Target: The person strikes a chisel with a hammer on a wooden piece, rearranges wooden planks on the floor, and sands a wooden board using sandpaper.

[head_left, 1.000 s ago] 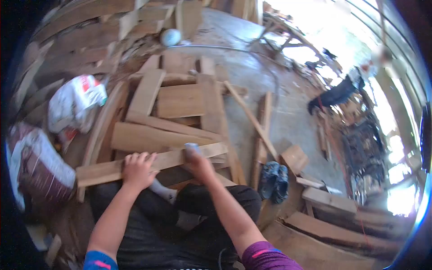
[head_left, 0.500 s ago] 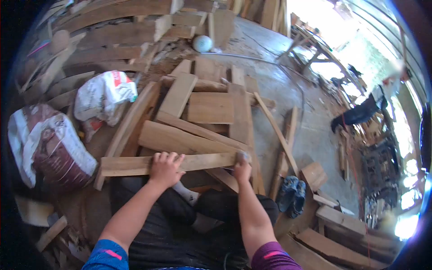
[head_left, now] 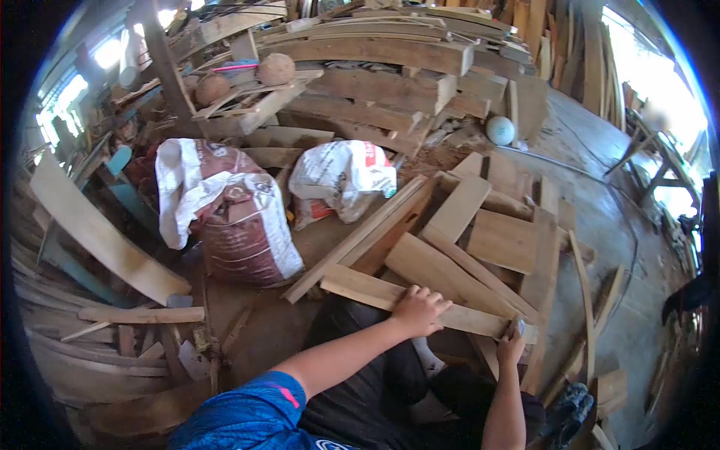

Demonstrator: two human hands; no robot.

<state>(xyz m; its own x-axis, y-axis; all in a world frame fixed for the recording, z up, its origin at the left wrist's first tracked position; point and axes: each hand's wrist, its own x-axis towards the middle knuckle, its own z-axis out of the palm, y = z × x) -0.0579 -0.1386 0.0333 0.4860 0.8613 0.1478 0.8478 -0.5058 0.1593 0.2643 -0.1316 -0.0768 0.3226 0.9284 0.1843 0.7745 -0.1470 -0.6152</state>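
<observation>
A long narrow board point(head_left: 472, 321) lies across the person's lap, in front of a stack of cut planks point(head_left: 442, 271). Toward its left part, my left hand point(head_left: 421, 310) is wrapped over the board, fingers across its top. Near the board's right end, my right hand point(head_left: 511, 345) is closed round a small greyish object point(head_left: 518, 327), whose shape is mostly hidden by the fingers. That object touches or nearly touches the board's face.
Two filled sacks, a maroon-white one point(head_left: 244, 217) and a white one point(head_left: 341, 178), stand at left. Timber piles point(head_left: 375, 56) rise behind. A pale ball point(head_left: 500, 130) sits on the floor. Dark shoes point(head_left: 568, 411) and loose sticks lie at right.
The view has swung left, bringing the sacks nearer the middle and more timber into sight. My left hand still holds the board; my right hand stays by its right end.
</observation>
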